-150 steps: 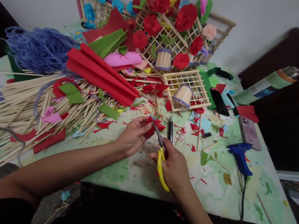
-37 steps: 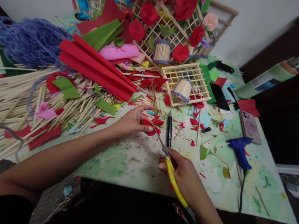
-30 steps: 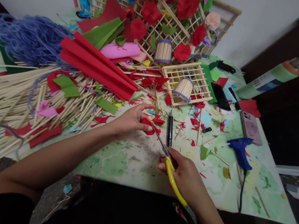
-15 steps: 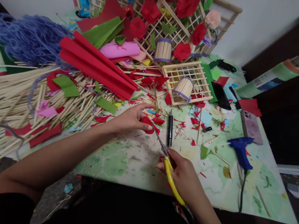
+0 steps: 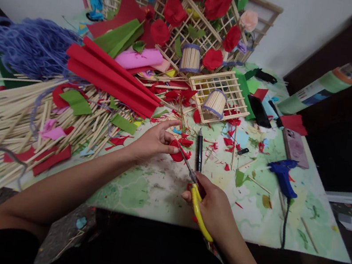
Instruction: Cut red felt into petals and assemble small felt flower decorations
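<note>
Left hand (image 5: 156, 142) pinches red paper (image 5: 177, 155); right hand (image 5: 213, 201) grips yellow-handled scissors (image 5: 196, 204), blades (image 5: 186, 161) apparently against it. Trimming seems in hand; the next cut calls for steady paper.

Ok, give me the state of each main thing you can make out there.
Red paper: pinched in the left hand
Scissors: gripped in the right hand, blades at the paper; how far open, unclear
Pen: lying flat
Glue gun: on its side, cord attached
Phone: back up
Bottle: capped
Yarn: loose tangle
Sticks: loose heap
Red sheet: pleated
Pink paper: rolled up
</note>
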`<state>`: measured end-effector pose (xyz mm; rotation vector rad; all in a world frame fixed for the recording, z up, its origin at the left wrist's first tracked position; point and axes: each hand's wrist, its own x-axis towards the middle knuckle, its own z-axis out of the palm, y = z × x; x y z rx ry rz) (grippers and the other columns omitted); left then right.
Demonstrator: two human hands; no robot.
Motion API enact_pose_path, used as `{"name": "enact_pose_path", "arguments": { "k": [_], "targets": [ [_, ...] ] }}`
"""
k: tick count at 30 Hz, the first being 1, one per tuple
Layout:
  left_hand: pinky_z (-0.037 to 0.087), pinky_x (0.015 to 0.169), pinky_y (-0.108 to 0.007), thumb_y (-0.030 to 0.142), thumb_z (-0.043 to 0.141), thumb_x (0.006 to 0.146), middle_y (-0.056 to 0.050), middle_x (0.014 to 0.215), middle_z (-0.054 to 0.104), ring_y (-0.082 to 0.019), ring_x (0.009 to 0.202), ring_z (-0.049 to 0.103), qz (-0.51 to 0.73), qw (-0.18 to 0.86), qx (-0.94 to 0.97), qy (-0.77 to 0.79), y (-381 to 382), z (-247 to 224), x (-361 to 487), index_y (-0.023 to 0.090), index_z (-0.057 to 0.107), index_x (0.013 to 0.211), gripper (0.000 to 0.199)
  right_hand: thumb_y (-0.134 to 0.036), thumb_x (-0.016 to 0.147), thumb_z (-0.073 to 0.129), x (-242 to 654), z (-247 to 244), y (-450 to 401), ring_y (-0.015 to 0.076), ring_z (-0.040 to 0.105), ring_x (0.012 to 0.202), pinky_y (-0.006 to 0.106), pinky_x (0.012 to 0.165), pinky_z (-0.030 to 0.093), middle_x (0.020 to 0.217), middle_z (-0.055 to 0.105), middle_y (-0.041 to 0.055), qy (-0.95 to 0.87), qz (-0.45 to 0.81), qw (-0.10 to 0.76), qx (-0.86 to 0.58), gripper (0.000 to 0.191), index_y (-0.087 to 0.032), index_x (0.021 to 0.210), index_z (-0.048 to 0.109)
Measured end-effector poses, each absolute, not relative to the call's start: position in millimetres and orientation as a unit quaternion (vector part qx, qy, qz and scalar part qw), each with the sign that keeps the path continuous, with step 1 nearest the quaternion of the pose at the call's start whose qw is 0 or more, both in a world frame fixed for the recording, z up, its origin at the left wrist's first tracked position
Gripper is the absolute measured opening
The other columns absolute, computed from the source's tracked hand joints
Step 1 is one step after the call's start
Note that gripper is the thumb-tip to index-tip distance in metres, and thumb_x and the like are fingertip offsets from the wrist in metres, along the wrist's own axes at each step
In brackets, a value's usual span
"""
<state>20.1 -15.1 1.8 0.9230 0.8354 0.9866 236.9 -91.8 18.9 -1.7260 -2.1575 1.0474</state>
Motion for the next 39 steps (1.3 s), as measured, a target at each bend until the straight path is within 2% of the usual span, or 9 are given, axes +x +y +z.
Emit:
{"name": "enact_pose_path", "arguments": {
  "k": [4,19,28,39],
  "targets": [
    [0.049,0.061,-0.027,0.015,0.080,0.057,0.002,0.063,0.067,-0.015,0.055,0.065,0.444,0.703,0.410,0.377,-17.4,4.5,21.3,0.013,0.029,0.136,0.094,-0.045,0.082,0.054,234.9,19.5,-91.0,0.0184,0.055,0.065,0.025,0.058,0.038,0.070,0.061,0.0024,-0.734,0.349,0.088,-0.576,0.044,-0.020,0.118,0.055],
    [0.048,0.058,-0.023,0.014,0.078,0.061,0.001,0.062,0.068,-0.015,0.056,0.066,0.424,0.691,0.458,0.364,-13.9,6.2,13.9,0.013,0.024,0.140,0.096,-0.041,0.083,0.053,234.8,26.4,-88.9,0.0144,0.046,0.054,0.024,0.053,0.035,0.059,0.053,-0.0013,-0.736,0.365,0.097,-0.562,0.024,-0.020,0.094,0.057],
    [0.045,0.056,-0.022,0.014,0.078,0.061,0.000,0.064,0.068,-0.014,0.056,0.065,0.394,0.686,0.483,0.375,-10.9,5.3,9.8,0.013,0.025,0.140,0.095,-0.046,0.083,0.053,234.6,19.6,-92.2,0.0164,0.053,0.058,0.025,0.054,0.037,0.064,0.060,0.0017,-0.735,0.361,0.108,-0.565,0.032,-0.019,0.099,0.059],
    [0.046,0.059,-0.022,0.018,0.081,0.056,0.001,0.068,0.067,-0.012,0.059,0.063,0.483,0.658,0.426,0.390,-11.3,2.0,17.9,0.012,0.037,0.130,0.086,-0.048,0.082,0.054,232.9,12.3,-93.3,0.0164,0.052,0.056,0.026,0.054,0.038,0.064,0.061,0.0021,-0.729,0.342,0.127,-0.579,0.040,-0.018,0.109,0.059]
  ]
}}
